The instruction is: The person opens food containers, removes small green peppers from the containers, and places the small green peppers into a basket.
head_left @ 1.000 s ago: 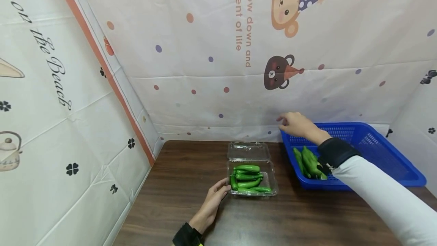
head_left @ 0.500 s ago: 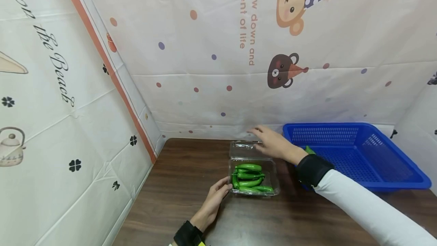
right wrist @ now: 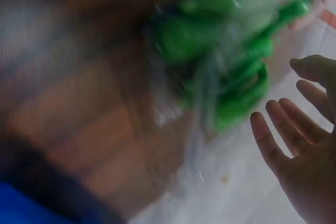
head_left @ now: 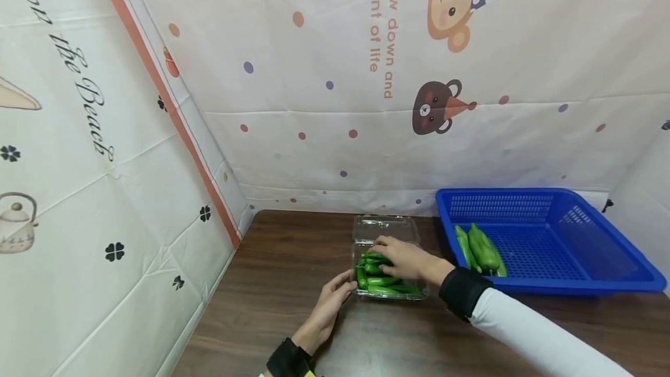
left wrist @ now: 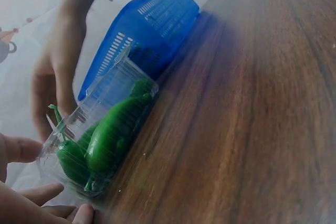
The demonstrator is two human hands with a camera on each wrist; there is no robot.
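While the left hand (head_left: 323,310) pinches the clear box (head_left: 392,297) at nine o'clock — steadying it, I'd guess — the right hand (head_left: 409,259), fingers loosely spread, hangs over the peppers (head_left: 381,281).

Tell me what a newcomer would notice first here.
Probably the big blue basket on the right, with a few green peppers at its left end. Then the open clear clamshell box to its left, holding slim green peppers, the left hand at its left edge and the right hand over it. Behind, a sideways brown bear is printed on the pale backdrop.
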